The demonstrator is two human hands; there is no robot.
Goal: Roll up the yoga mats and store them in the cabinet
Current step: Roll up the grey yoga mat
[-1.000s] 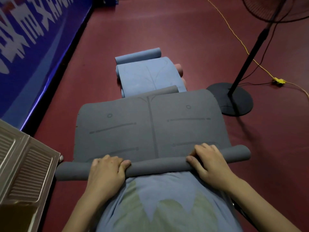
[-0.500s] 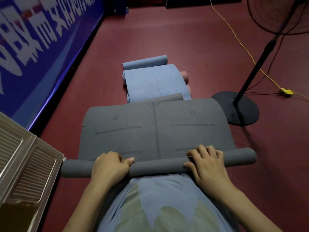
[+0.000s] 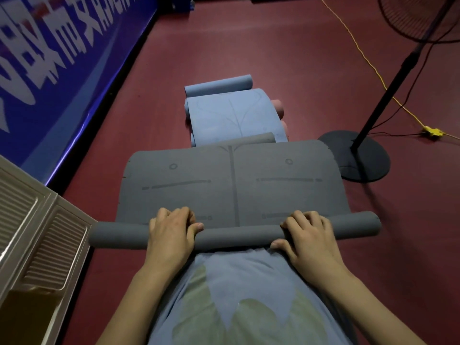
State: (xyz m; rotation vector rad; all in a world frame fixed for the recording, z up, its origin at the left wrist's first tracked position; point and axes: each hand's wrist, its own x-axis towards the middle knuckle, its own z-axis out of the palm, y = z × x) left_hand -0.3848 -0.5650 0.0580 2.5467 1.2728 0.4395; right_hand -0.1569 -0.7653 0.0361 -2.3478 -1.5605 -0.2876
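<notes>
Grey yoga mat point(image 3: 231, 185) is lying on the dark red floor point(image 3: 249, 46), and its near end is sitting wound into a tight roll point(image 3: 236, 234) running crosswise in front of the person. Left hand point(image 3: 171, 234) is curling over the roll left of centre, fingers draped over the top, thumb tucked against the near side. Right hand point(image 3: 308, 239) is gripping it the same way right of centre, thumb pressing the near face. Beneath them, a blue mat with a pale leaf print point(image 3: 244, 295) is stretching back toward the camera. Beyond the grey mat's far edge, another blue mat point(image 3: 231, 113) is lying partly unrolled, a blue roll point(image 3: 219, 85) just behind it and pink rolls point(image 3: 278, 108) peeking out on its right. A beige louvred cabinet door point(image 3: 37, 220) is standing at the left, and a black fan base point(image 3: 358, 155) is sitting to the right.
</notes>
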